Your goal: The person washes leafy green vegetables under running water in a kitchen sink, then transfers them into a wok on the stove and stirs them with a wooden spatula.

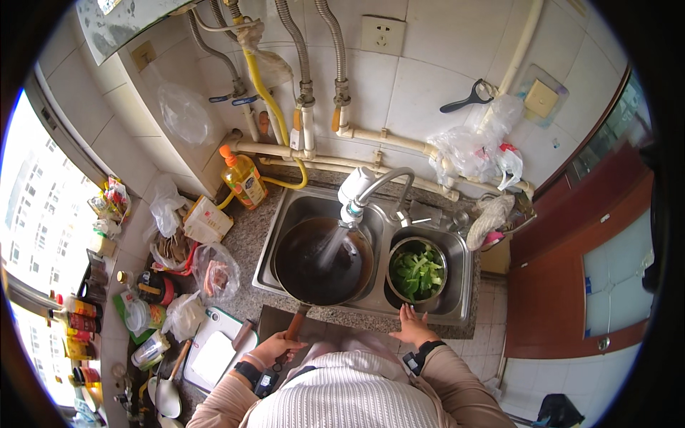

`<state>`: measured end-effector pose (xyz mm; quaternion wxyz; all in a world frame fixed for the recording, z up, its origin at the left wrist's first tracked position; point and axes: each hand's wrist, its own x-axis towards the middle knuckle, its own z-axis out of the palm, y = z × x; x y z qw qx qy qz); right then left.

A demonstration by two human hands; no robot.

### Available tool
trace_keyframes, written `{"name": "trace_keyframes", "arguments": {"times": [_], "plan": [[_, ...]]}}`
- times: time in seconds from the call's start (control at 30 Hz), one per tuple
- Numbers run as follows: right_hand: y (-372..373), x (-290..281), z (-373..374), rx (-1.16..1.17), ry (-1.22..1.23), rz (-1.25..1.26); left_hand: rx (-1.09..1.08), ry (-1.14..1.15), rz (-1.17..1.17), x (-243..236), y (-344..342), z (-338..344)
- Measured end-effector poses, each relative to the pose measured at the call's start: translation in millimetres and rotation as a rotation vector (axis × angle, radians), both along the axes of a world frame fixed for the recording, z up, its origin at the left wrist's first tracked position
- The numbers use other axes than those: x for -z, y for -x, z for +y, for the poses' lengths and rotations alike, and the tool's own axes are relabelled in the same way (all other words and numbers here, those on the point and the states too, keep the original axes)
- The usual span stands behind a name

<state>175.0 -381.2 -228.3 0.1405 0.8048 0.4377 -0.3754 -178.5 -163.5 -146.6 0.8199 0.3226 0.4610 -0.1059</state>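
1. Gripping the wok handle (295, 324), the left hand (275, 348) is clamped around it; the dark wok (296, 250) sits over the left basin (307, 207) under a running water stream (330, 251).
2. The right hand (415, 328), its fingers apart, reaches the sink's front edge beside a steel pot (394, 260) in the right basin (452, 285); I cannot tell whether they touch.
3. Possible trouble: a dipping handle could tip water over the front edge; the stream striking the wok's curved wall could splash; a nudge from the right hand could shift the pot and spill its leafy greens (419, 272).
4. Counted: two hands, two basins, one wok, one pot, one faucet (354, 187), one orange-capped bottle (245, 178) on the stone surface (246, 285).
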Motion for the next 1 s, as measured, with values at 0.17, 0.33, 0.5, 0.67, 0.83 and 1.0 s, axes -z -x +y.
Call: {"name": "trace_keyframes", "arguments": {"times": [0.17,0.33,0.5,0.67,0.83,1.0], "plan": [[-1,6,-2,0.007,-0.02,0.0,0.013,-0.035,0.009,1,-1,0],[0,5,-2,0.024,-0.029,0.006,-0.017,-0.02,-0.029,9,3,-1],[-30,45,-3,0.526,-0.21,0.434,0.018,-0.032,-0.025,11,-2,0],[-40,8,27,1.288,-0.545,0.852,-0.026,-0.034,-0.019,4,-4,-2],[-38,34,24,1.404,-0.637,1.002,-0.01,-0.05,-0.017,0,-4,-2],[-43,50,9,1.339,-0.703,1.088,-0.041,-0.024,-0.029,-10,-5,-3]]}}
